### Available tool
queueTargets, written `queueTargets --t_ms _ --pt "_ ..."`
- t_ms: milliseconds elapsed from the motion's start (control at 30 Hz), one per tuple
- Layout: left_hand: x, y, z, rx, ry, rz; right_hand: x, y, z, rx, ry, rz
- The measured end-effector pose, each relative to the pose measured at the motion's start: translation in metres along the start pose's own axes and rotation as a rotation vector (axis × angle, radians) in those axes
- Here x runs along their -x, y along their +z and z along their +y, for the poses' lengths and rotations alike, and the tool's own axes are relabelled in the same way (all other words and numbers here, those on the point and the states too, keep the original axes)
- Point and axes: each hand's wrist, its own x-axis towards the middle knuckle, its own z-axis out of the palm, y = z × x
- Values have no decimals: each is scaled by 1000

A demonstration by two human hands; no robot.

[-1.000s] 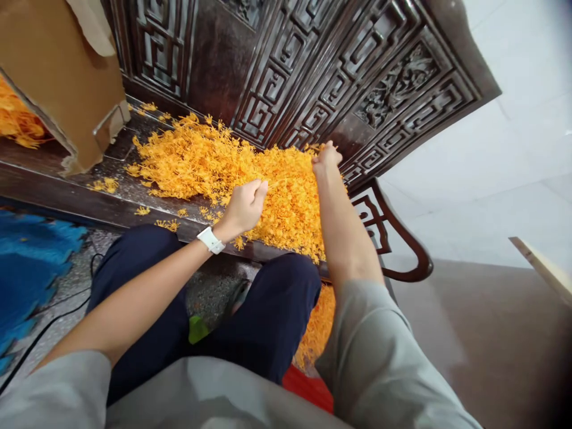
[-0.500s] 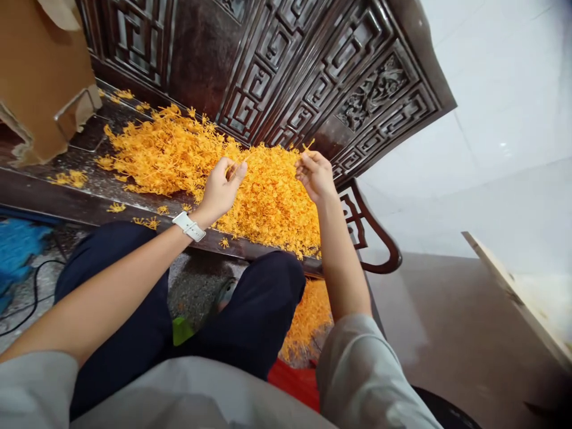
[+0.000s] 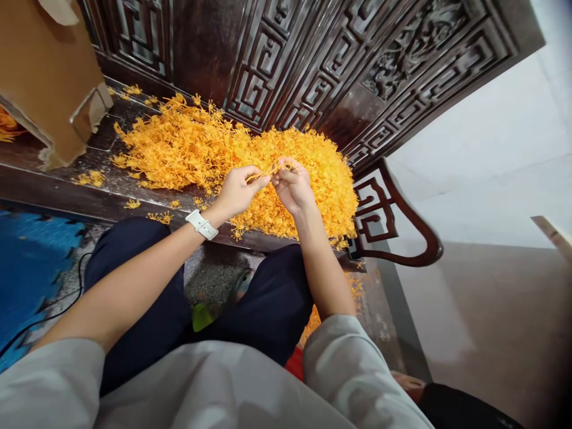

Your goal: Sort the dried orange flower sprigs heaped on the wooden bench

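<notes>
My left hand [image 3: 239, 192], with a white watch on its wrist, pinches a thin orange plastic piece [image 3: 263, 174] that looks like a branched artificial flower stamen. My right hand [image 3: 295, 189] meets it from the right, its fingers closed on an orange piece too. Whether the two hands hold one joined piece or two is hard to make out. Directly behind and below both hands spreads a large heap of the same orange pieces [image 3: 179, 146] on a dark wooden bench [image 3: 214, 229].
A torn cardboard box [image 3: 49, 77] stands on the bench at the left. Behind rises a carved wooden backrest [image 3: 201, 53], with an armrest [image 3: 429, 244] at the right. Stray orange pieces [image 3: 89, 178] lie near the front edge. Blue foam mat [image 3: 36, 262] covers floor at left.
My hands were apart, the right one raised with an orange piece. Now they are together over the heap. The view has turned slightly, shifting the scene.
</notes>
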Motion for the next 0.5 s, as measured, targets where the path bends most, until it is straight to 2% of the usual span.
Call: queueTargets --t_ms 100,233,333,400,433,500 --pt "3 3 2 170 -116 -1 -21 -26 5 29 -98 118" --pt "8 1 9 288 -219 -52 -52 -93 -3 160 -259 498" --pt "6 -3 13 335 -295 -34 -54 -135 -13 430 -315 626" --pt "3 -4 14 365 -332 11 -44 -139 -17 663 -393 639" --pt "1 -4 14 373 -338 30 -36 -132 -18 741 -438 602" --pt "0 -3 14 346 -320 53 -18 -103 -20 765 -466 403"
